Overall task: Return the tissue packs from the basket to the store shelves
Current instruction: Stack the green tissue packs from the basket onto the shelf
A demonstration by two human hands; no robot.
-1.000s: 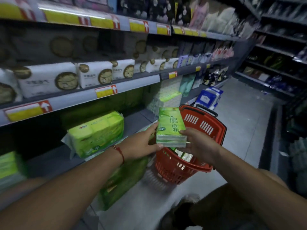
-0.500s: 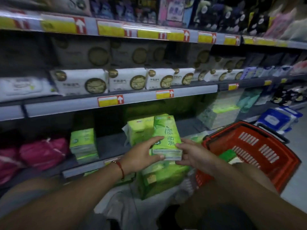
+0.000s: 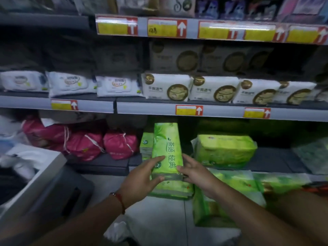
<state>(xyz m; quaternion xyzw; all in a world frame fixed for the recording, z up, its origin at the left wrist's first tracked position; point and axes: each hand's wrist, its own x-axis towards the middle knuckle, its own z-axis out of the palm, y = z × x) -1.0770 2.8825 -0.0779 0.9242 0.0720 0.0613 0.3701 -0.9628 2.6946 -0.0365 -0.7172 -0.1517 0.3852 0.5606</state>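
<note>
While held upright over the front edge of the dark grey lower shelf point(image 3: 106, 163), long green plastic-wrapped tissue pack point(image 3: 166, 150) gripped at its near end from both sides. Left hand point(image 3: 142, 180) curled round the left edge, thumb under, fingers point(image 3: 156, 159) across the printed face. Right hand point(image 3: 195, 172) clasping the right edge. Smaller green pack point(image 3: 146, 144) touching just behind-left; wide green multipack point(image 3: 225, 150) lying further right. Pink drawstring bags point(image 3: 99, 142) to the left.

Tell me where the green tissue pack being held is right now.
Head view, centre: the green tissue pack is held between the left hand and right hand at the lower shelf, right of the pink bags.
</note>
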